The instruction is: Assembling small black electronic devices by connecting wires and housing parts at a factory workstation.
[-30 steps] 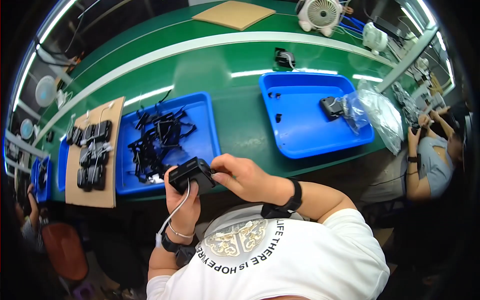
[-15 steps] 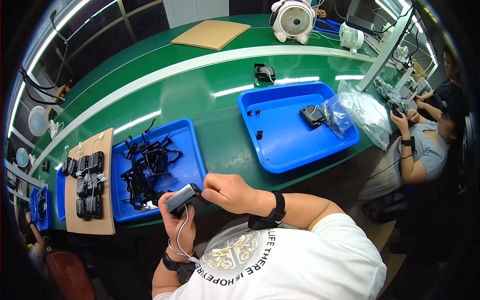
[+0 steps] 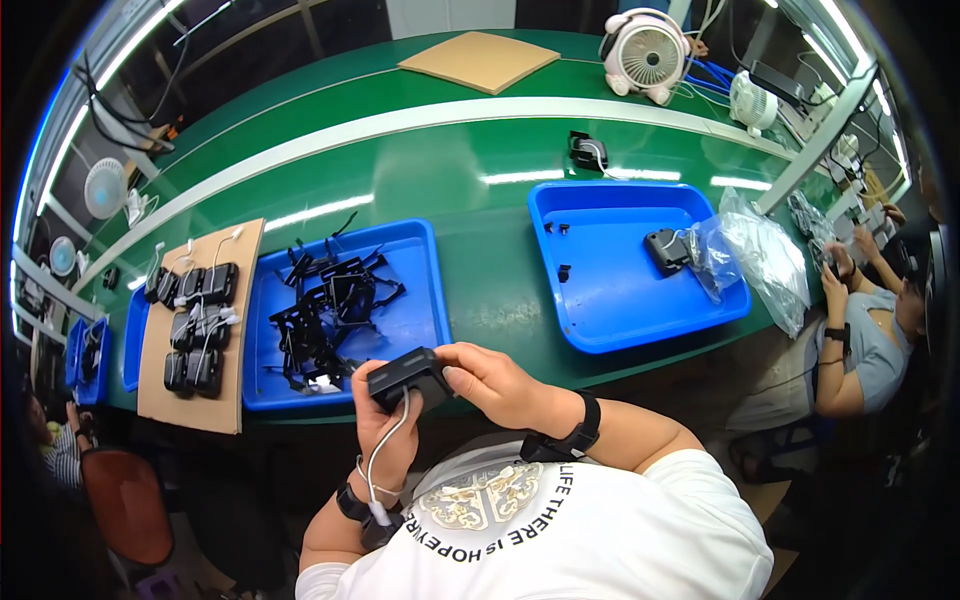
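Both hands hold a small black box-shaped device just in front of my chest, at the table's near edge. My left hand grips it from below, and a white cable hangs from the device down past that wrist. My right hand closes over its right end. Right behind the device stands a blue tray with a heap of several black clip-like parts.
A second blue tray to the right holds a black unit and clear plastic bags. A cardboard sheet at left carries several black devices with cables. Two white fans stand at the back. Another person sits at right.
The view has shifted slightly and the device has tilted in my hands. Both hands keep their hold on it near the table edge.
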A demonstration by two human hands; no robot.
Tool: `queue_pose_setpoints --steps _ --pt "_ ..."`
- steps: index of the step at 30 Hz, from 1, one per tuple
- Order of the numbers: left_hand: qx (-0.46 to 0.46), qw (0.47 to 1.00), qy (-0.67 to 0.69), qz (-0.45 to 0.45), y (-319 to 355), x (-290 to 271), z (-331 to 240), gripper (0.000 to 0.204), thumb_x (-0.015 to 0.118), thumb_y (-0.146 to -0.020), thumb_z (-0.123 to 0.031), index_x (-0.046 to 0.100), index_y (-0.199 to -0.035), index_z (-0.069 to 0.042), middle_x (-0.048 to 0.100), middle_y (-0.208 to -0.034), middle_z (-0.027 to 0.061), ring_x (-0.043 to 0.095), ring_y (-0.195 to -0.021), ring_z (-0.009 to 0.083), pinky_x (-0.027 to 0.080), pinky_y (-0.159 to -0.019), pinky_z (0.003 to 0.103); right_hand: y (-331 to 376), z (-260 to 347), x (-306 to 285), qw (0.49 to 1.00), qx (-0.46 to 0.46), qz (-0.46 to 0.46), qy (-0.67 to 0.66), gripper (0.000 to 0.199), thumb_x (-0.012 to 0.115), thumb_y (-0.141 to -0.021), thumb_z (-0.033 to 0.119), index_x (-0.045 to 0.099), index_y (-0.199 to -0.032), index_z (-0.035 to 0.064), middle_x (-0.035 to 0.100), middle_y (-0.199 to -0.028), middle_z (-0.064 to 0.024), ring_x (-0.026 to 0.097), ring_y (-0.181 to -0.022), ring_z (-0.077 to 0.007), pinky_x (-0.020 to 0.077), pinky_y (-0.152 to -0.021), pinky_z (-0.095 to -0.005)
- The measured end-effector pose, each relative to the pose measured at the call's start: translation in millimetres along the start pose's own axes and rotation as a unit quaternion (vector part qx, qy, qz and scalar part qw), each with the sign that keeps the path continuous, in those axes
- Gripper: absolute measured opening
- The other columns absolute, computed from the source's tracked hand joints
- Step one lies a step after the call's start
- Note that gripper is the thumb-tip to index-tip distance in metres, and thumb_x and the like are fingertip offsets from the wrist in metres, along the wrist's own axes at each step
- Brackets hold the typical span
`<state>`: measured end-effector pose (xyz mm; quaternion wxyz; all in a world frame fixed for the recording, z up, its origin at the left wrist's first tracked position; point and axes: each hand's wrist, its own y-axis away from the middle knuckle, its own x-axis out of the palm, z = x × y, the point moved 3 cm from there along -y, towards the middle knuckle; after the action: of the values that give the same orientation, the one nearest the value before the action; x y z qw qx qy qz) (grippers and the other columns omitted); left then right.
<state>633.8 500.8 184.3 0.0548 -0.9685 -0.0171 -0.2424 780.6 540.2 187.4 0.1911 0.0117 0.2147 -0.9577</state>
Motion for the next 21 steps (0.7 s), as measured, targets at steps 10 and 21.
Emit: queue_pose_setpoints --steps 10,21 --pt "0.024 0.977 -0.195 0.085 25 -6 -11 0.045 0.065 -0.075 0.005 0.041 -0.110 -0.007 0.050 -0.099 0.0027 0.048 -0.090 0.0095 0.041 -0.081 0.024 18 9 16 0.993 0.058 -0.077 0.061 0.031 0.040 -0.095 0.027 0.052 -0.083 0.0012 0.050 -0.067 -0.0077 0.049 -0.059 -0.0206 0.0406 -0.056 -0.0298" --pt "0.007 0.954 -0.288 0.082 27 -42 40 0.044 0.073 -0.069 0.000 0.046 -0.103 -0.007 0.053 -0.089 0.0015 0.050 -0.080 0.0081 0.044 -0.073 0.023 24 -50 32 0.970 0.193 0.007 -0.145 0.041 0.040 -0.094 0.040 0.052 -0.096 0.0003 0.053 -0.091 -0.0040 0.048 -0.082 -0.0117 0.0385 -0.075 -0.0248"
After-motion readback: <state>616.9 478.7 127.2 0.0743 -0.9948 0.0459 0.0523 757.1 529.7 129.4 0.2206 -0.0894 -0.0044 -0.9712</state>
